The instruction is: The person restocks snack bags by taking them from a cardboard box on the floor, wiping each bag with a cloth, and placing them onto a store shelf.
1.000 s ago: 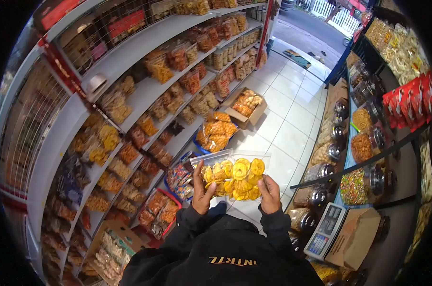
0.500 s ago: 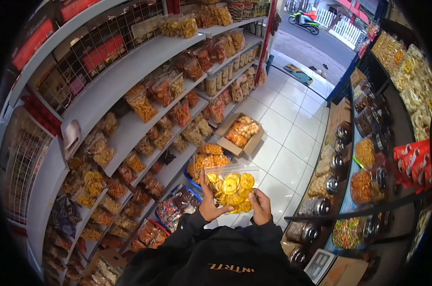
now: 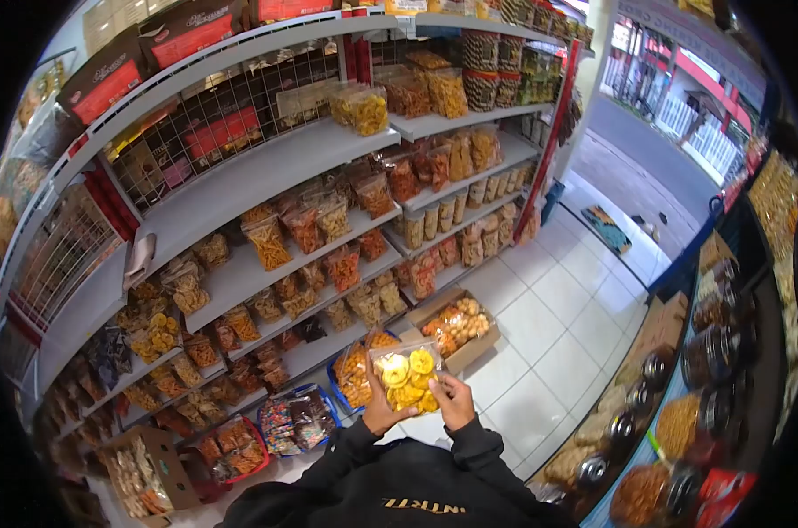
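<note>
A clear plastic bag of yellow banana chips (image 3: 409,378) is held up in front of my chest. My left hand (image 3: 383,403) grips its left edge, thumb across the lower front. At the right side, my right hand (image 3: 454,400) pinches the bag with thumb and fingers. Just behind the bag are a blue basket of orange snacks (image 3: 350,378) and an open cardboard box of snack packs (image 3: 474,345) on the floor. Similar yellow chip bags (image 3: 360,109) lie on an upper shelf.
Grey shelves (image 3: 267,158) with many snack bags line the left and front. A blue basket (image 3: 297,421), a red basket (image 3: 236,449) and a cardboard box (image 3: 143,475) stand along their foot. Jars (image 3: 680,427) line the right counter. White floor tiles (image 3: 540,352) lead to the doorway.
My view has tilted up and turned left, showing more of the upper shelves. The bag stays in both hands, its top now less spread. The motorbike outside is out of sight.
</note>
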Tool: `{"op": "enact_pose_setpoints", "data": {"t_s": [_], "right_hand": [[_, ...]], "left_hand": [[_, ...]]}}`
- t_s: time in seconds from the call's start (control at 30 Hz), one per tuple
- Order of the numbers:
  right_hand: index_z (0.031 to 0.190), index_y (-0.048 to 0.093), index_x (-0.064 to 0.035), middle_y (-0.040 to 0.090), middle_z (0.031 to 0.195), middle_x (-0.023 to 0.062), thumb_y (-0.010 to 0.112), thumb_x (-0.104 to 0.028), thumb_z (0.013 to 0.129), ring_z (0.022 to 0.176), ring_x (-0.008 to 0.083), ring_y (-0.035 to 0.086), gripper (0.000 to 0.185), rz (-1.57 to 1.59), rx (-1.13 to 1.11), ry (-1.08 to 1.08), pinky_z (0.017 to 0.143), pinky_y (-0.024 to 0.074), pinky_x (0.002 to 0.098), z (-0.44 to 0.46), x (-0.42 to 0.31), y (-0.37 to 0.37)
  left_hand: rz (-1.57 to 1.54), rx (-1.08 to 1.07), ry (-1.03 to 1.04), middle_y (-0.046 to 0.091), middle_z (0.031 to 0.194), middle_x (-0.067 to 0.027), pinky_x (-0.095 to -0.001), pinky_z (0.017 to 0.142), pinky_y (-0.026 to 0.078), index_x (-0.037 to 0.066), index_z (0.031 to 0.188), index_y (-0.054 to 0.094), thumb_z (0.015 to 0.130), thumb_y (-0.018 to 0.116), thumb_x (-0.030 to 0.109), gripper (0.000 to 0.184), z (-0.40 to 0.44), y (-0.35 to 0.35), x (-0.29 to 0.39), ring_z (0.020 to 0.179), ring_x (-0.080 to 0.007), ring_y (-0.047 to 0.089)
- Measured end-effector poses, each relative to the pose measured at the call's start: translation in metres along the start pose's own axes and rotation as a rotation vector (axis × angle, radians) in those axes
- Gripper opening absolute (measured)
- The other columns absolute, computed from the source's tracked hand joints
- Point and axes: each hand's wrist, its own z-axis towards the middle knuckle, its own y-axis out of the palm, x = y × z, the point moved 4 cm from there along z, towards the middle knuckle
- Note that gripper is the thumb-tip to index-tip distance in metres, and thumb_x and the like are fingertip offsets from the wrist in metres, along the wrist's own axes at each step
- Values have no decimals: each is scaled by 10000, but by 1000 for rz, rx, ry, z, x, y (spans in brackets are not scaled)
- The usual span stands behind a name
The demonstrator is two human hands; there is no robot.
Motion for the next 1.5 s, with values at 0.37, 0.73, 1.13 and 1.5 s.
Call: {"op": "enact_pose_setpoints", "data": {"t_s": [0.37,0.73,1.13,1.5], "right_hand": [[1200,478,-51,581,1060,71,543,-145,934,957,129,560,290,147,-290,249,784,474,259,123,16,-74],[1090,565,16,613,936,48,626,-165,886,873,117,567,279,-189,-413,-1,783,452,258,288,-90,-65],[1138,545,39,614,1086,83,680,-164,849,998,143,568,378,1,-498,-272,887,452,301,494,-192,-22],[1115,561,32,642,1019,103,686,-120,839,932,166,611,339,-71,-560,-514,830,490,294,667,-262,58]], "left_hand": [[-290,306,-170,304,1382,-194,-386,1033,364,118,1434,-162,700,740,37,1165,57,33,-36,1263,-295,401],[-116,345,30,266,1408,-195,-394,1064,307,102,1443,-164,749,740,133,1141,242,-9,-49,1286,-293,364],[-341,800,191,621,1012,-71,-295,750,543,11,1157,470,858,659,122,371,396,-120,-25,865,-157,642],[-430,614,367,511,1241,-111,-385,853,538,86,1381,285,899,558,104,555,517,-157,46,1072,-237,588]]}}
